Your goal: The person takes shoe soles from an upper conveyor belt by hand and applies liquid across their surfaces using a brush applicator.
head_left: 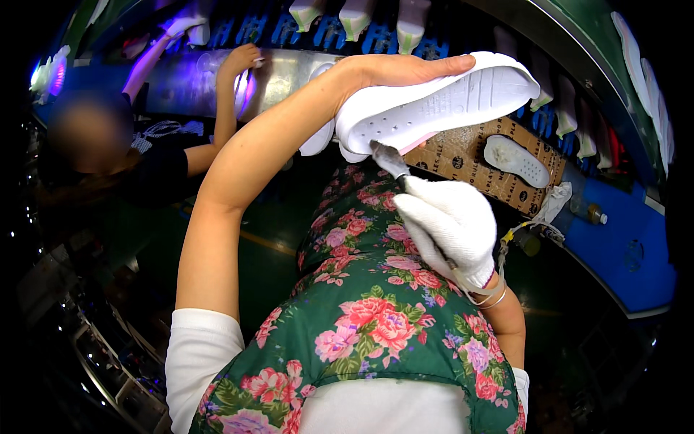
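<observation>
My bare left hand [401,70] grips a white shoe sole [426,119] along its far edge, thumb lying on the rim. The sole is tilted so that its hollow inner side, with small holes and ridges, faces me. In my right hand [452,224], which wears a white knit glove, is a brush [390,160] with a dark handle. Its bristle tip meets the inside of the sole near the left end. The fingers under the sole are mostly hidden. Just behind my left wrist, part of another white sole [318,141] shows.
A printed cardboard sheet [463,153] carries a pale sole-shaped piece [517,160]. Blue tabletop [614,249] and a small bottle [596,215] lie right. Several white shoe pieces [356,18] stand in blue holders behind. At left, a co-worker's hand [242,58] reaches over a metal surface [282,76].
</observation>
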Tool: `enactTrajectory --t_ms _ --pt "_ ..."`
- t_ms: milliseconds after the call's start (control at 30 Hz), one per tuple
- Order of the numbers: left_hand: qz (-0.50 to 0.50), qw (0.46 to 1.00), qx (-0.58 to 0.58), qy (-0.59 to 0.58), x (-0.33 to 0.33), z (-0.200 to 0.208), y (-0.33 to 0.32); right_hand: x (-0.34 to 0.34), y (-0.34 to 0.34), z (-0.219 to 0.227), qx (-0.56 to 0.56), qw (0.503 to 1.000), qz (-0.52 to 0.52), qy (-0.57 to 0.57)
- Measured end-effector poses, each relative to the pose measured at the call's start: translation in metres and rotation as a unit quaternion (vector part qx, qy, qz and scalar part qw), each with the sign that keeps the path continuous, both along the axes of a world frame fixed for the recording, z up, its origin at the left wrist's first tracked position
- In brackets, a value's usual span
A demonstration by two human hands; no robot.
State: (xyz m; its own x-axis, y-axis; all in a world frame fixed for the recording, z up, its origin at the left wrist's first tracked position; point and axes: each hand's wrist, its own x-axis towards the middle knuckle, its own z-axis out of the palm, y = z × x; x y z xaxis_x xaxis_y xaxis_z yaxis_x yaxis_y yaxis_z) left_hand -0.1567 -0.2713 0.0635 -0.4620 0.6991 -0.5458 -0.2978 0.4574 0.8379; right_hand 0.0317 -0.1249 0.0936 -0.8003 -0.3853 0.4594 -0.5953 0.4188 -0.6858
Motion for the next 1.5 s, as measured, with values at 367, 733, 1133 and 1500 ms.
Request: enactTrajectory --t_ms 367,733,1133,1500 --pt "0.037 0.99 0.057 -0.127 0.003 -0.014 0.0 -0.002 0.002 -0.022 -0.222 0.932 -0.243 -0.154" --pt "0.185 0.72 0.507 -0.437 0.055 -0.104 0.0 -0.04 0.028 -0.014 -0.144 0.943 -0.274 -0.121" --pt "0.303 0.78 0.425 -0.346 0.104 -0.105 -0.042 -0.043 0.01 0.005 -0.022 0.991 -0.117 -0.055" --pt "0.331 0.694 0.577 -0.275 0.111 -0.038 -0.023 -0.025 -0.004 0.01 -0.075 0.977 -0.199 -0.023"
